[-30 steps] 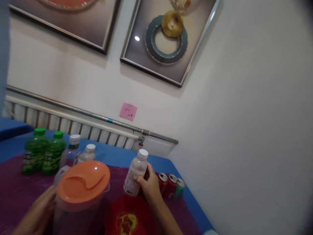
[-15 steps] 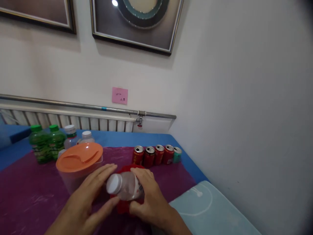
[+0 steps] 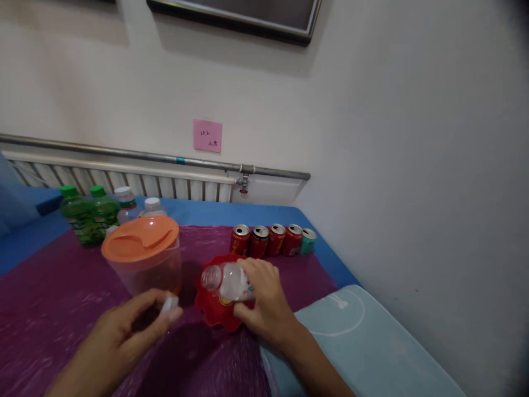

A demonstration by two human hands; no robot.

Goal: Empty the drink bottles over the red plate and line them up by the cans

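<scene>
A clear plastic bottle (image 3: 232,281) lies tilted in my right hand (image 3: 264,300), its uncapped neck pointing left. Fingers and thumb wrap round its labelled lower part. Beneath it is a red scalloped plate (image 3: 225,320). My left hand (image 3: 124,336) pinches a white bottle cap (image 3: 168,304) between thumb and index finger, apart from the bottle and left of the plate. Just beyond that hand stands a clear pitcher (image 3: 161,270) with an orange lid (image 3: 140,238).
Several drink cans (image 3: 275,241) stand in a row behind the plate. Green-capped bottles (image 3: 85,215) and white-capped bottles (image 3: 128,204) stand behind the pitcher. Purple plastic sheeting (image 3: 53,309) covers part of the blue table (image 3: 198,214). A pale blue cloth (image 3: 372,336) lies at right.
The white cap has come off the bottle and is now in my left hand, which has moved left and down. The view has tilted downward, showing more of the red plate.
</scene>
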